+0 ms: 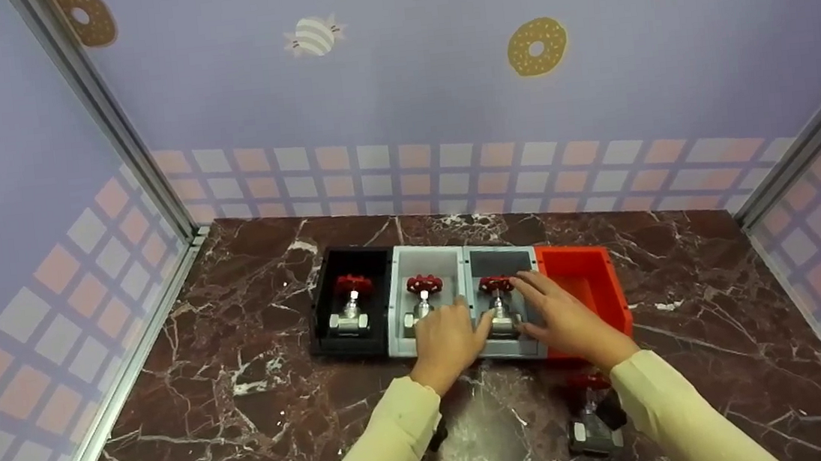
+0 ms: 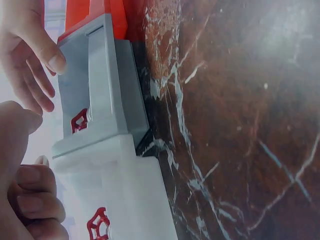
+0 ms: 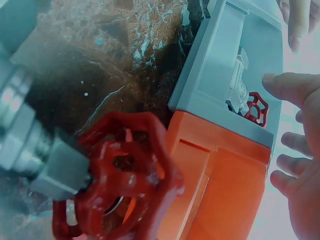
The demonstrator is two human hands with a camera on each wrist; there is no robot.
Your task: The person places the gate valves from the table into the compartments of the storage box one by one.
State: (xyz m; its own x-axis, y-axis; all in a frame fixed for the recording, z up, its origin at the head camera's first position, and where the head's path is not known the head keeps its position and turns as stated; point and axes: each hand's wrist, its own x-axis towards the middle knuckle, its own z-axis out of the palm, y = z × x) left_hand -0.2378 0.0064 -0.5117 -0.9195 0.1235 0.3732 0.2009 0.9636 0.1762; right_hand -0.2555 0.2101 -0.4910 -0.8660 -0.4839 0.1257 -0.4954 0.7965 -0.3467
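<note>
My left hand (image 1: 445, 338) hovers over the front of the white bin (image 1: 402, 261), thumb and index finger out, other fingers loosely curled around nothing. My right hand (image 1: 566, 317) is above the grey bin (image 1: 503, 258), its fingers relaxed and empty in the right wrist view. Between the hands, a metal valve (image 1: 500, 321) with a red handwheel stands in the grey bin; the right fingertips overlap its handwheel in the head view. In the white bin, the left hand partly hides another valve (image 1: 423, 285).
The black bin (image 1: 318, 300) at the row's left end holds a similar valve (image 1: 350, 321). An orange-red bin (image 1: 616, 290) ends the row on the right. Below the right forearm, a further valve (image 1: 594, 431) lies on the marbled table (image 1: 246, 397). Walls enclose the back and sides.
</note>
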